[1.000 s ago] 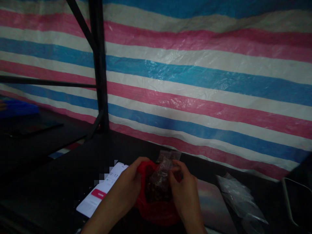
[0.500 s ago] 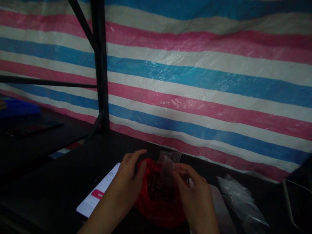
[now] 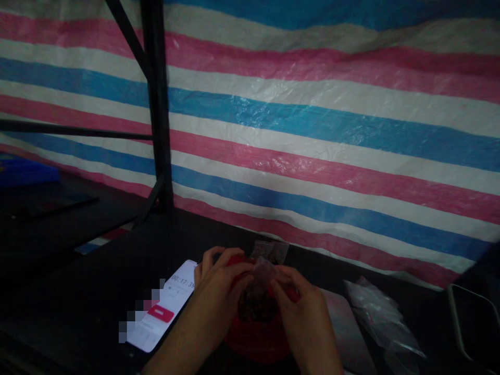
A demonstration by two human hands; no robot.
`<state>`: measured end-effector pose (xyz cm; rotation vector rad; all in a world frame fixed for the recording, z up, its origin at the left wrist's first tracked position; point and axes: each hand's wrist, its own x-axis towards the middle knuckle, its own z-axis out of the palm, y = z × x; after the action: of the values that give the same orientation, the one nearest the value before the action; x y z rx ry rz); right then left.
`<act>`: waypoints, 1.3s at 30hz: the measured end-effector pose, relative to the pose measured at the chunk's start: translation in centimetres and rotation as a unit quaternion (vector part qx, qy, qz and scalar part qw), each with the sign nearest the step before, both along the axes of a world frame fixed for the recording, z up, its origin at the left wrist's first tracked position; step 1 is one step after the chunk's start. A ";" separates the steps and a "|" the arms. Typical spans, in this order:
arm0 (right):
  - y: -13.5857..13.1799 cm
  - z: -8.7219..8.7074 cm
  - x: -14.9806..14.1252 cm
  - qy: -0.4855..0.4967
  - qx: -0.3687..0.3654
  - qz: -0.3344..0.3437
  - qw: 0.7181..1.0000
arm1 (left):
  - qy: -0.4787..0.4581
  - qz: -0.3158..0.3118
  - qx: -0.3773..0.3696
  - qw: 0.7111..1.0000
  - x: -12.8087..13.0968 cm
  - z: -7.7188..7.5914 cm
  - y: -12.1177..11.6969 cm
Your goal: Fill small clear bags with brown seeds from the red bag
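Note:
A small clear plastic bag (image 3: 263, 272) is held up over a red plastic bag (image 3: 258, 341). Small dark pieces (image 3: 255, 306), too dim to name, fill the red bag's opening. My right hand (image 3: 302, 304) pinches the clear bag's right edge between thumb and fingers. At its left edge, the thumb and fingertips of my left hand (image 3: 221, 286) close on it too. Just behind lies another small clear bag (image 3: 280, 251) with something dark inside.
Left of my forearm, a lit phone (image 3: 162, 312) shows a timer. To the right lie a grey flat panel (image 3: 346, 323), a pile of clear plastic bags (image 3: 380, 312) and a dark pale-rimmed object (image 3: 474, 323). A black post (image 3: 160, 114) stands before striped sheeting (image 3: 312, 120).
My left hand has come right, from beside the red bag to the small clear bag, and its fingers have closed. My right hand keeps its pinch and has shifted slightly left.

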<state>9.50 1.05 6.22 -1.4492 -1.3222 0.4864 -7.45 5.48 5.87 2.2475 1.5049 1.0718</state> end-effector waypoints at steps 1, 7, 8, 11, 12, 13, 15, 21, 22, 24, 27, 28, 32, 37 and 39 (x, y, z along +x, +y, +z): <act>0.0 0.0 0.1 0.011 0.007 -0.003 1.000 | 0.006 0.002 0.009 1.000 -0.1 0.0 -0.1; -0.2 0.2 -0.1 0.016 0.025 -0.013 0.999 | 0.016 0.014 0.035 0.999 0.2 0.0 -0.5; -0.2 0.2 -0.2 0.013 0.029 -0.016 0.999 | 0.014 0.013 0.025 0.999 0.3 0.1 -0.5; -0.4 0.1 -0.4 0.002 0.032 -0.017 0.999 | 0.005 0.004 -0.006 1.000 0.3 0.2 -0.4; -0.4 0.1 -0.4 0.000 0.027 -0.014 1.000 | 0.000 -0.003 -0.011 1.000 0.2 0.2 -0.3; -0.4 0.1 -0.4 -0.002 0.021 -0.010 1.000 | -0.003 -0.013 -0.013 1.000 0.1 0.2 -0.2; -0.4 0.1 -0.2 0.009 0.007 0.003 1.000 | -0.005 -0.024 -0.019 1.000 -0.2 0.2 -0.1; -0.2 -0.4 0.6 0.033 -0.024 0.016 0.999 | -0.008 0.011 -0.070 0.997 -0.3 0.9 0.0; -0.3 -0.5 0.7 0.010 -0.029 0.013 0.999 | -0.013 0.011 -0.077 0.997 -0.2 1.0 0.0; -0.4 -0.7 0.8 -0.037 -0.039 0.005 0.999 | -0.025 0.010 -0.088 0.996 -0.1 1.2 -0.1; -0.6 -0.8 0.8 -0.089 -0.034 -0.011 0.995 | -0.040 0.025 -0.090 0.995 0.0 1.4 -0.1; -0.6 -0.7 0.8 -0.106 -0.036 -0.014 0.994 | -0.042 0.029 -0.090 0.995 0.0 1.5 -0.1; -0.5 -0.3 0.5 -0.166 -0.074 -0.034 0.983 | -0.050 0.005 -0.096 0.994 0.2 1.1 -0.2; -0.2 0.2 0.1 -0.164 -0.082 -0.064 0.981 | -0.039 0.012 -0.086 0.995 0.6 -0.8 -0.1; -0.1 0.1 -0.1 -0.169 -0.097 -0.049 0.980 | -0.035 0.001 -0.083 0.996 0.6 -1.5 0.0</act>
<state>9.42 0.96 6.30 -1.8100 -1.4912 0.3192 -6.82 5.52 4.40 2.0755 1.5077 0.9770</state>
